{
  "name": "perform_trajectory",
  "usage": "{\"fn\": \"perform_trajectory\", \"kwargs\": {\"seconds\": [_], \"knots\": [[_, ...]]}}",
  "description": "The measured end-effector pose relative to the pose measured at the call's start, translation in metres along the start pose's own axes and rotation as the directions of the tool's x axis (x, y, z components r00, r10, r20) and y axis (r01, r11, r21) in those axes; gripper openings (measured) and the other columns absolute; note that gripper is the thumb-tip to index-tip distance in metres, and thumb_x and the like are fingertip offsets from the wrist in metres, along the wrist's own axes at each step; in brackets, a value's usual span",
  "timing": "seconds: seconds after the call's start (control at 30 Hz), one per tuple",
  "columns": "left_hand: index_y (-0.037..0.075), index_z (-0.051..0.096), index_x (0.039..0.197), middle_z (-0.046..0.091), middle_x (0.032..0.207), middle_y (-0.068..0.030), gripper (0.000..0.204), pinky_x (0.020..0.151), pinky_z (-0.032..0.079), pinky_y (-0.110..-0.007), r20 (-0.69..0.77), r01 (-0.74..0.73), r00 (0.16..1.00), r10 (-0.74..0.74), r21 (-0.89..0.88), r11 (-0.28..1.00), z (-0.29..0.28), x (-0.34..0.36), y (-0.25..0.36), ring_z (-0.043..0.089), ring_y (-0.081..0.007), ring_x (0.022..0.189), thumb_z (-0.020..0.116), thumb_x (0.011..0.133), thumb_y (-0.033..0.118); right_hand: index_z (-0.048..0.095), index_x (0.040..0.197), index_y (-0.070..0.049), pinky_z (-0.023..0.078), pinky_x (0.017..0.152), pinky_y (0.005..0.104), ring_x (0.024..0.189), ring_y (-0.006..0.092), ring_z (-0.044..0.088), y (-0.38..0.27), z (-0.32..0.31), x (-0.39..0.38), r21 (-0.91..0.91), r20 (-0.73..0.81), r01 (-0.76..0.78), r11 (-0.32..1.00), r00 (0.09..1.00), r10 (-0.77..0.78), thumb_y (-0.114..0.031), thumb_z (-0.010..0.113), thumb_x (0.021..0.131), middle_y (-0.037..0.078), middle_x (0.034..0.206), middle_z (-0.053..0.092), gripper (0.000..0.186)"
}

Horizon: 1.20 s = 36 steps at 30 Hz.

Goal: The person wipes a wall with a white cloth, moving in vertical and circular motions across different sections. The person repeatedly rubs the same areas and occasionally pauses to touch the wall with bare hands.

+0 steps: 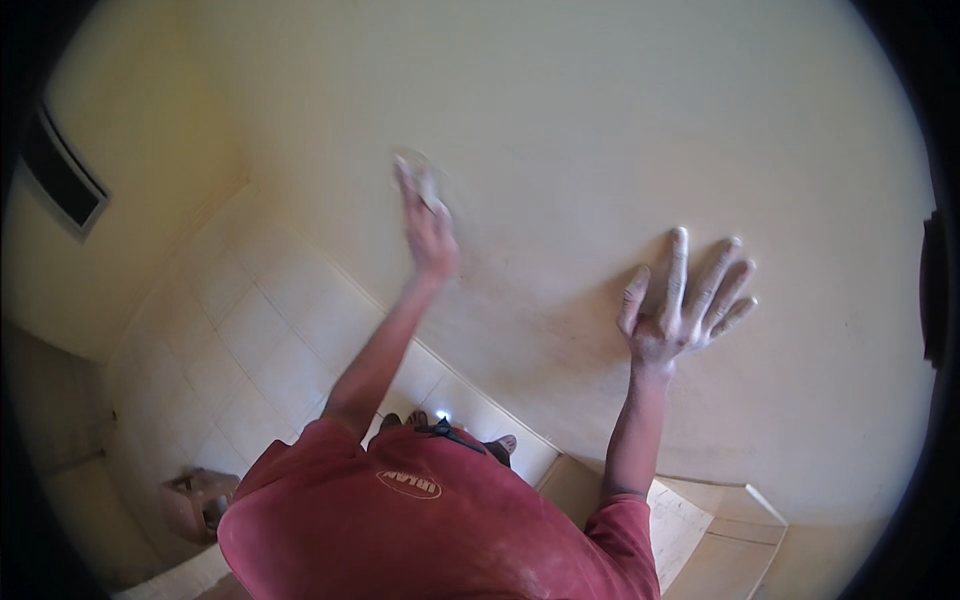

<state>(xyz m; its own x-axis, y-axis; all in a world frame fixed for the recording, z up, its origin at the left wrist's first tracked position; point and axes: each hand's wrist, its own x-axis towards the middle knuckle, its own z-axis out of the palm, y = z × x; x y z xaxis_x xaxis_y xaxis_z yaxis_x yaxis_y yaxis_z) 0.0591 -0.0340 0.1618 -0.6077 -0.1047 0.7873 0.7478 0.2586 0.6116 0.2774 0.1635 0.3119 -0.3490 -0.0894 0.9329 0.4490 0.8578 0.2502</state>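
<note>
Five dusty fingers (677,270) of the right hand (668,332) splayed against the pale wall (560,190) beside tiled floor (270,350); left hand (431,240) near it, too blurred to tell its grasp. Seemingly rigid, dust-slick; best met palm-flat.

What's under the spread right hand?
Around the right hand and between its fingers, the pale wall shows; anything directly beneath the palm is covered.
</note>
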Motion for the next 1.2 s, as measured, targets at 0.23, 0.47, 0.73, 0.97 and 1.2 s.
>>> {"fn": "perform_trajectory", "kwargs": {"seconds": [0.23,0.47,0.73,0.97,1.2], "knots": [[-0.006,0.023,0.153,0.019,0.162,-0.0227,0.060,0.123,0.014,-0.039,-0.155,0.209,0.958,-0.240,-0.193,0.959,-0.030,0.156,-0.054,0.014,-0.0318,0.152,0.032,0.107,0.032,0.068,0.127,-0.030,0.003,0.124,0.0494,0.146,0.0344,0.032,-0.003,-0.004,0.003,0.014,-0.003,-0.021,1.000,1.000,0.021,-0.045,0.044,0.093,0.013,0.151,0.047,0.045],[0.016,0.024,0.158,0.009,0.163,-0.0258,0.055,0.121,0.014,-0.056,0.051,0.030,0.998,-0.029,-0.031,0.999,0.033,-0.072,0.032,0.009,-0.0503,0.148,0.034,0.104,0.020,0.068,0.129,-0.028,0.006,0.124,0.0488,0.145,0.0342,0.035,-0.002,-0.005,0.003,-0.003,-0.028,-0.018,1.000,0.999,0.017,-0.043,0.043,0.095,0.013,0.151,0.047,0.045],[0.017,0.040,0.152,0.015,0.162,-0.0249,0.054,0.121,0.016,-0.056,0.280,-0.212,0.939,0.200,0.012,0.977,-0.006,-0.057,-0.013,0.015,-0.0489,0.148,0.046,0.099,0.024,0.069,0.127,-0.027,0.005,0.125,0.0472,0.145,0.0343,0.035,-0.003,-0.005,0.004,0.007,-0.037,-0.014,1.000,0.999,0.014,-0.041,0.045,0.094,0.013,0.150,0.047,0.043],[0.001,0.026,0.154,0.019,0.162,-0.0205,0.056,0.120,0.024,-0.037,-0.117,0.008,0.993,-0.009,-0.017,1.000,-0.059,0.193,-0.028,0.023,-0.0333,0.149,0.037,0.105,0.027,0.069,0.126,-0.026,0.006,0.125,0.0467,0.145,0.0340,0.035,-0.004,-0.006,0.005,0.020,-0.049,-0.021,1.000,0.999,0.022,-0.036,0.048,0.089,0.013,0.151,0.047,0.044],[0.014,0.026,0.158,0.008,0.163,-0.0247,0.057,0.121,0.016,-0.052,0.052,-0.160,0.986,0.156,0.089,0.983,-0.009,0.051,0.022,0.011,-0.0483,0.149,0.039,0.103,0.025,0.071,0.125,-0.025,0.006,0.125,0.0468,0.144,0.0347,0.037,-0.002,-0.001,0.003,0.004,-0.068,-0.021,1.000,0.997,0.021,-0.037,0.044,0.090,0.014,0.150,0.048,0.045]]}}
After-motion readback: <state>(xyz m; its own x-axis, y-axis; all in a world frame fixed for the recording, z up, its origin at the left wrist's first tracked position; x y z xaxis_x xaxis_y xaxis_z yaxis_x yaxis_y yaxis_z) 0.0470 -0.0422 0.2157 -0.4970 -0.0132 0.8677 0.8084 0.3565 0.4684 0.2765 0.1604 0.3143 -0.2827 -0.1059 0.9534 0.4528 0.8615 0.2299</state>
